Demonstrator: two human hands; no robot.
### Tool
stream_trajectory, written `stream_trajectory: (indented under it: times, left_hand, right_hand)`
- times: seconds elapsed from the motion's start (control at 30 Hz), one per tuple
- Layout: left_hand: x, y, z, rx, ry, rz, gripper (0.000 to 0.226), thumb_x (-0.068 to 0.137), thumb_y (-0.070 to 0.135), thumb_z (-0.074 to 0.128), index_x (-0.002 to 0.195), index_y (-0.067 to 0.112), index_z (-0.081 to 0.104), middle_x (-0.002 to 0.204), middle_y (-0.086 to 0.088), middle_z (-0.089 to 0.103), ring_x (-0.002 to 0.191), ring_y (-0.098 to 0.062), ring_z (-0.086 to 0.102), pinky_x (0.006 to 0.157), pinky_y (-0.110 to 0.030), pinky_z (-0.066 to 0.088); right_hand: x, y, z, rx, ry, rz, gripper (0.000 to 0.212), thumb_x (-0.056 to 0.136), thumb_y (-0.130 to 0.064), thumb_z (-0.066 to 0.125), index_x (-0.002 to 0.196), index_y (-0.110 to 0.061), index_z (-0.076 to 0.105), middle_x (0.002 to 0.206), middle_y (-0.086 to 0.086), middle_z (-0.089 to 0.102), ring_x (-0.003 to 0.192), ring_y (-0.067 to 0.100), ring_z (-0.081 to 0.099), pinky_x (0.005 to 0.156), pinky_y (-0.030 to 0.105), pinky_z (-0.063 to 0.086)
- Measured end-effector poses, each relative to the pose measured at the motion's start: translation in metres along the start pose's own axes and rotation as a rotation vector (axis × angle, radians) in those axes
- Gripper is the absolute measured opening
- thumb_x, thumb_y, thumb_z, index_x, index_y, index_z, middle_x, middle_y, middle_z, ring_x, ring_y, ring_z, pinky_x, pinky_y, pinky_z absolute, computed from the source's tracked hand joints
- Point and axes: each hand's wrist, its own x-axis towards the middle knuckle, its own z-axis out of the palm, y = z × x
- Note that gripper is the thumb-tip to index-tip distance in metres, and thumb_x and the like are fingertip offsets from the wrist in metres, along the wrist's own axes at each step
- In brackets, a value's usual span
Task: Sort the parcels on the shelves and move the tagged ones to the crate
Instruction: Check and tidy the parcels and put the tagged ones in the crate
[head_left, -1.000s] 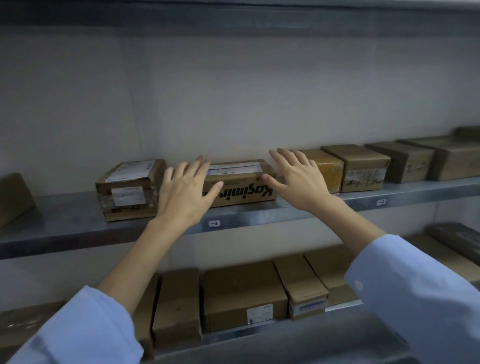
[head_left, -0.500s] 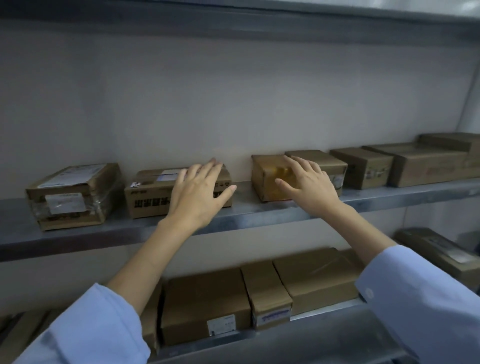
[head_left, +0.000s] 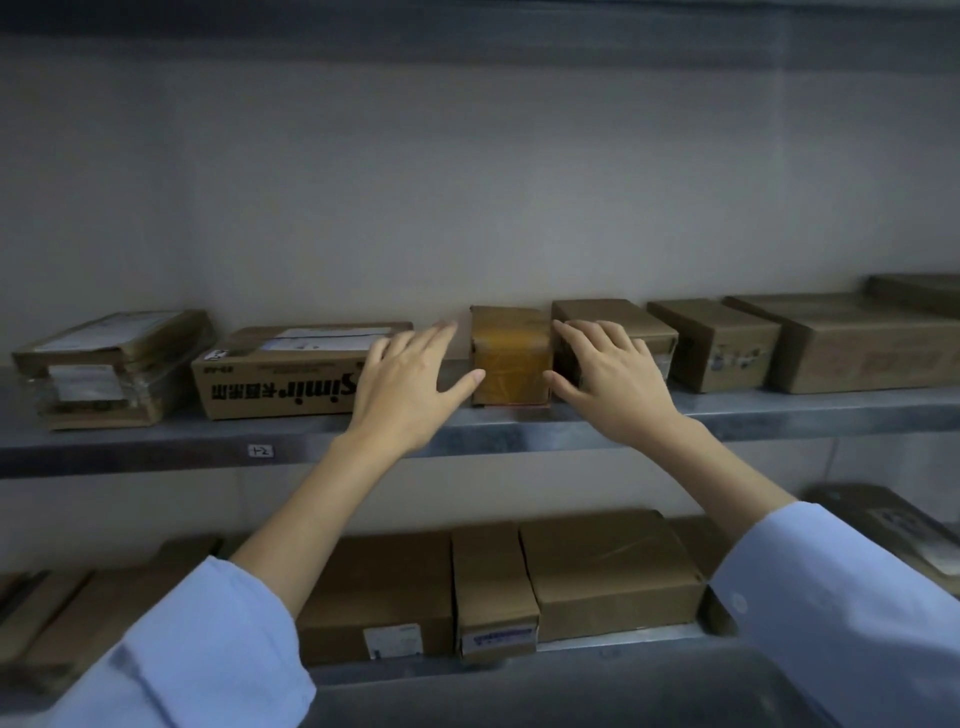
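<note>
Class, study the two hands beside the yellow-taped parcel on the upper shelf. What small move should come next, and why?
Probably close both hands onto the sides of the yellow-taped parcel and slide it forward. The left hand and right hand are open, flanking it, thumbs near its front corners, and no tag shows from here.

printed box (head_left: 291, 374): "Simir" | shelf-edge tag (head_left: 261, 451): "12"
</note>
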Motion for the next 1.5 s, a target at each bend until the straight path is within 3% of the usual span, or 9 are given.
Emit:
stream_trajectory:
  times: [0.3,0.57,0.77,1.0,1.17,1.33,1.4,1.5]
  left_hand:
    - [0.015,0.006,0.001,-0.113,-0.012,-0.010,0.069,0.094,0.062,0.044,0.150,0.023,0.034,0.152,0.002,0.042,0.136,-0.021,0.041,0.114,-0.041,0.026]
    - [0.020,0.014,0.011,-0.246,-0.053,-0.022,0.072,0.090,0.059,0.054,0.150,0.028,0.032,0.146,0.002,0.050,0.129,-0.024,0.049,0.108,-0.041,0.037]
    - [0.029,0.014,0.020,-0.280,-0.070,-0.041,0.073,0.089,0.059,0.056,0.150,0.026,0.033,0.144,0.000,0.052,0.129,-0.025,0.050,0.106,-0.040,0.037]
    - [0.034,0.007,0.028,-0.365,-0.113,-0.075,0.074,0.086,0.056,0.062,0.149,0.027,0.034,0.138,-0.002,0.057,0.125,-0.027,0.053,0.105,-0.041,0.042]
    - [0.035,0.010,0.025,-0.605,-0.048,-0.113,0.064,0.085,0.036,0.072,0.141,0.017,0.046,0.130,-0.004,0.060,0.118,-0.020,0.055,0.091,-0.023,0.039]
    - [0.027,0.010,0.016,-0.698,0.068,-0.109,0.056,0.083,0.028,0.076,0.133,0.018,0.053,0.130,0.000,0.059,0.118,-0.010,0.051,0.093,-0.020,0.037]
    - [0.025,0.009,0.013,-0.753,0.100,-0.123,0.055,0.080,0.027,0.079,0.129,0.019,0.054,0.128,0.002,0.060,0.118,-0.011,0.053,0.094,-0.022,0.040]
    - [0.024,0.008,0.010,-0.868,0.120,-0.161,0.055,0.076,0.021,0.083,0.124,0.018,0.056,0.129,0.001,0.059,0.119,-0.016,0.056,0.097,-0.033,0.050]
  right_hand:
    - [0.009,-0.010,-0.002,-0.082,0.101,-0.092,0.062,0.092,-0.048,0.056,0.145,-0.020,0.040,0.142,0.002,0.051,0.143,0.027,0.030,0.110,0.040,0.023]
    - [0.026,-0.006,0.003,-0.154,0.032,-0.070,0.067,0.093,-0.055,0.051,0.147,-0.019,0.036,0.136,0.005,0.058,0.137,0.027,0.038,0.109,0.044,0.023]
    - [0.031,-0.006,0.007,-0.066,-0.065,-0.019,0.067,0.093,-0.061,0.046,0.146,-0.023,0.035,0.136,0.005,0.058,0.140,0.027,0.034,0.114,0.050,0.017]
    - [0.031,-0.011,0.013,-0.017,-0.064,0.007,0.069,0.093,-0.061,0.046,0.149,-0.025,0.030,0.138,0.004,0.057,0.144,0.025,0.028,0.117,0.053,0.010]
    - [0.030,-0.015,0.012,0.079,-0.019,0.023,0.071,0.090,-0.058,0.055,0.149,-0.024,0.034,0.142,0.004,0.052,0.145,0.023,0.026,0.117,0.054,0.003]
    - [0.022,-0.021,0.008,0.187,0.086,0.034,0.068,0.087,-0.048,0.065,0.145,-0.024,0.040,0.142,0.001,0.052,0.144,0.022,0.028,0.119,0.052,-0.001]
    - [0.020,-0.024,0.006,0.257,0.128,0.023,0.066,0.087,-0.041,0.068,0.144,-0.023,0.042,0.143,0.001,0.052,0.143,0.023,0.032,0.120,0.051,0.004]
    - [0.015,-0.030,0.004,0.401,0.186,0.007,0.063,0.089,-0.032,0.068,0.145,-0.022,0.042,0.145,0.001,0.048,0.132,0.023,0.046,0.110,0.044,0.036]
